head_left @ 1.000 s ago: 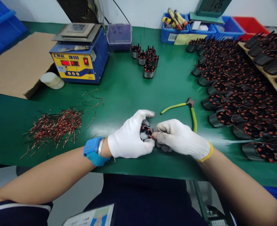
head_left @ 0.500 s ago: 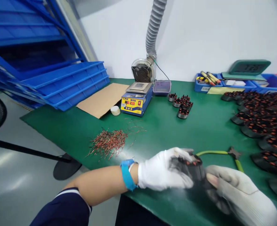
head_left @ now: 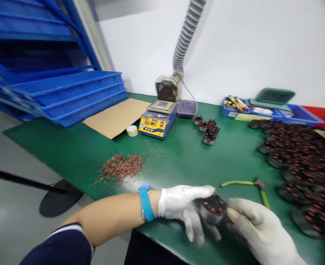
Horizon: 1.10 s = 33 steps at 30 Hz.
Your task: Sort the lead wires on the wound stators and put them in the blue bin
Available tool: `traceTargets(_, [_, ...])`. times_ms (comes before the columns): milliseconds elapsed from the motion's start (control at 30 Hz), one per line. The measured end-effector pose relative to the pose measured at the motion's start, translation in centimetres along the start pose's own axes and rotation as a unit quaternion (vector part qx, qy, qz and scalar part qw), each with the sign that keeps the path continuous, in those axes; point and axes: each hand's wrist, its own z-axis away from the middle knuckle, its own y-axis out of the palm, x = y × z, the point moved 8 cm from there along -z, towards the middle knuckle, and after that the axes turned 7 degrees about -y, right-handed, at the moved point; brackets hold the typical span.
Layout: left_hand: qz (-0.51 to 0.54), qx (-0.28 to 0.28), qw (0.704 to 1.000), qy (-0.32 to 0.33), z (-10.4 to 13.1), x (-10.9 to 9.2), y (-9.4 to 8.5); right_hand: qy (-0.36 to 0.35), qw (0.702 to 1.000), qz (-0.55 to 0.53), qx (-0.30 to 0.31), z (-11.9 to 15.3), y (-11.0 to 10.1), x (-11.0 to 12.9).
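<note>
My left hand (head_left: 180, 204), in a white glove with a blue wrist strap, grips a motor stator (head_left: 212, 210): a grey metal ring with a black top and copper windings. Its thumb lies over the top edge and the fingers reach underneath. To the right, my right hand (head_left: 257, 226), gloved with the thumb tip bare, is closed in a pinch right at the stator's side. What sits between those fingers is blurred and partly hidden. Just beyond the right hand lie cutting pliers (head_left: 257, 183) with yellow-green handles.
Many stators (head_left: 295, 162) crowd the right of the green table (head_left: 179, 162); several more (head_left: 209, 129) stand mid-table. Copper wire clippings (head_left: 121, 167) lie left. Behind are a blue-yellow heated unit (head_left: 157, 123), a cardboard sheet (head_left: 118, 117), a purple tray (head_left: 188, 109) and blue bins (head_left: 300, 115).
The view has swung slightly right. The stator in my left hand has turned so its copper-wound top shows more clearly, and my left fingers now point downward. My right hand stays close beside it.
</note>
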Motion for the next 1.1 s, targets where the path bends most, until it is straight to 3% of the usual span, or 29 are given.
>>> traceTargets(33, [-0.003,-0.011,0.999,0.033,0.3,-0.6,-0.1,0.025,0.999,-0.030,0.006,-0.2,0.4,-0.4])
traceTargets(67, [-0.026,-0.058,0.994,0.093,0.8,-1.6,-0.6,0.055,0.995,-0.082,0.017,-0.3,0.9,-1.0])
traceTargets(133, [-0.147,-0.158,0.948,0.234,2.8,-3.6,-0.8,0.087,0.977,-0.193,0.029,-0.5,1.8,-1.8])
traceTargets(200, [-0.341,-0.199,0.843,0.365,5.2,-5.0,1.4,0.079,0.962,-0.260,0.035,-0.7,2.2,-2.1])
traceTargets(267, [-0.468,-0.227,0.709,0.477,7.3,-5.4,3.8,0.056,0.961,-0.269,0.045,-0.5,2.2,-1.8])
traceTargets(300, [-0.485,-0.259,0.664,0.507,8.1,-5.5,4.3,0.042,0.966,-0.249,0.047,-0.4,2.0,-1.5])
traceTargets(333, [-0.480,-0.304,0.649,0.506,8.4,-5.7,4.0,0.024,0.975,-0.214,0.046,-0.3,1.7,-1.0])
traceTargets(367, [-0.469,-0.341,0.667,0.468,7.9,-5.8,3.2,0.002,0.985,-0.168,0.040,-0.2,1.4,-0.5])
traceTargets(433, [-0.456,-0.364,0.741,0.333,5.6,-5.3,1.1,-0.030,0.995,-0.094,0.020,-0.2,0.9,0.4])
traceTargets(467, [-0.468,-0.350,0.761,0.282,4.4,-4.9,0.4,-0.023,0.996,-0.090,0.012,-0.3,0.9,0.3])
traceTargets(500, [-0.493,-0.343,0.755,0.263,3.6,-4.8,0.1,0.001,0.993,-0.117,0.008,-0.5,1.1,-0.1])
traceTargets(533, [-0.528,-0.351,0.723,0.274,3.3,-4.9,0.0,0.037,0.985,-0.167,0.008,-0.7,1.6,-0.8])
traceTargets(600, [-0.594,-0.403,0.611,0.335,3.7,-5.5,0.2,0.103,0.954,-0.280,0.011,-1.0,2.8,-2.2])
traceTargets(633, [-0.617,-0.424,0.560,0.354,3.9,-5.6,0.3,0.116,0.944,-0.309,0.014,-1.2,3.2,-2.6])
traceTargets(667, [-0.628,-0.442,0.530,0.360,4.0,-5.5,0.2,0.110,0.946,-0.305,0.009,-1.4,3.1,-2.8])
traceTargets(700, [-0.630,-0.456,0.520,0.354,3.9,-5.5,0.0,0.085,0.961,-0.262,-0.010,-1.6,2.4,-2.8])
traceTargets(767, [-0.616,-0.482,0.534,0.322,3.9,-5.5,-0.9,-0.024,0.991,-0.070,-0.110,-1.6,-0.6,-1.4])
traceTargets(800, [-0.607,-0.494,0.545,0.301,3.8,-5.5,-1.4,-0.102,0.978,0.056,-0.171,-1.2,-2.0,0.2])
traceTargets(867, [-0.599,-0.503,0.558,0.277,3.7,-5.4,-1.8,-0.250,0.893,0.284,-0.244,0.2,-2.7,3.7])
traceTargets(933, [-0.601,-0.498,0.562,0.273,3.5,-5.3,-1.8,-0.330,0.813,0.430,-0.213,0.6,-1.0,5.3])
traceTargets(967, [-0.605,-0.491,0.563,0.275,3.5,-5.2,-1.7,-0.344,0.790,0.475,-0.180,0.5,0.0,5.4])
traceTargets(1033, [-0.612,-0.474,0.575,0.264,3.2,-5.2,-1.8,-0.338,0.769,0.529,-0.121,-0.2,1.1,4.6])
traceTargets(1100, [-0.609,-0.464,0.601,0.231,2.9,-5.1,-2.5,-0.309,0.773,0.546,-0.091,-0.8,0.7,3.4])
